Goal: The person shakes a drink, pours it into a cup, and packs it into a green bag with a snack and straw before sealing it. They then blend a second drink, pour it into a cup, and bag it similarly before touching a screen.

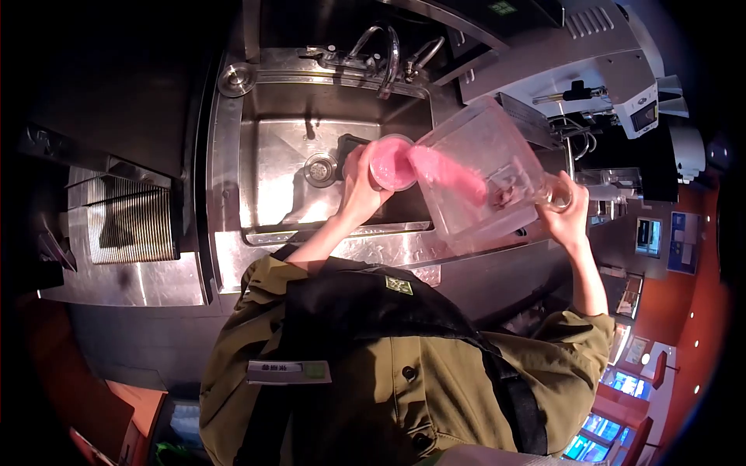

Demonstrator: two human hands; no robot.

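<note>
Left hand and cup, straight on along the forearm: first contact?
The left hand, with its cup, would likely meet the tilted clear container first; it may pass beneath, depth unclear.

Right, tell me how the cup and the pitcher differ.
Size: the cup is small, while the pitcher is much larger.
Shape: the cup has a round rim; the pitcher is boxy with flat sides.
Pose: the pitcher, in the right hand, is tipped so that pink liquid runs toward the cup, which the left hand holds under the flow.
Shared: both are see-through and contain pink liquid.
</note>
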